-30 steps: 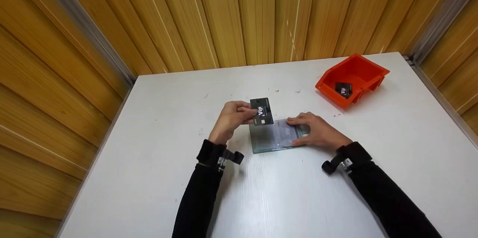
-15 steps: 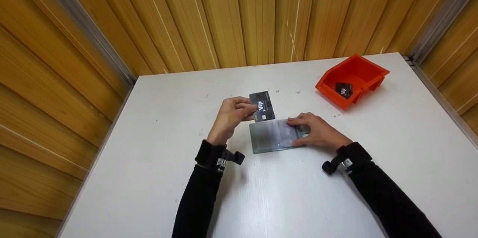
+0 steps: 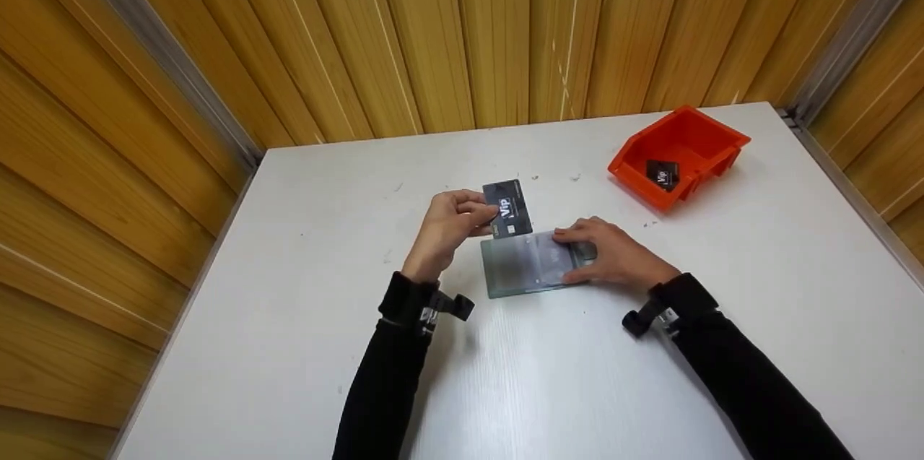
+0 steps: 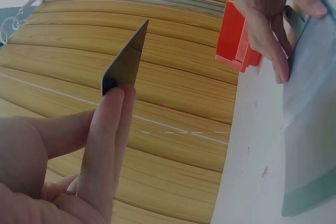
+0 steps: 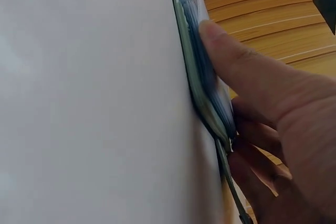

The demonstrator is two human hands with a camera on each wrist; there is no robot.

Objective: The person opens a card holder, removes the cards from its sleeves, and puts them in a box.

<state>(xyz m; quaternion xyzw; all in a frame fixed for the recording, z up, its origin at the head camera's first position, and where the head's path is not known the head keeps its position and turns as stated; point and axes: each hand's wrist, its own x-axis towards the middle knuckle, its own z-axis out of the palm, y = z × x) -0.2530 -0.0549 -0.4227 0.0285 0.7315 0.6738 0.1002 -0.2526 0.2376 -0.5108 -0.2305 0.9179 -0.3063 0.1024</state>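
Observation:
My left hand (image 3: 451,225) pinches a black card with "Vip" printed on it (image 3: 508,209) between thumb and fingers. The card is held up just beyond the far edge of a card holder; in the left wrist view the card (image 4: 128,59) appears nearly edge-on. The card holder (image 3: 512,268) lies open on the table, with clear plastic sleeves and a green cover. Its right part is gripped by my right hand (image 3: 613,254), thumb at the near edge and fingers at the far edge. Stacked sleeves (image 5: 202,56) show beside the thumb in the right wrist view.
An orange-red bin (image 3: 711,142) stands at the back right of the white table (image 3: 325,243). Inside it lies another black "Vip" card (image 3: 662,175). Wood-patterned panels (image 3: 462,34) rise behind the table and at both sides.
My left hand has lifted the card a little away from me, off the card holder, then lowered it slightly. My right hand and the card holder have stayed in place.

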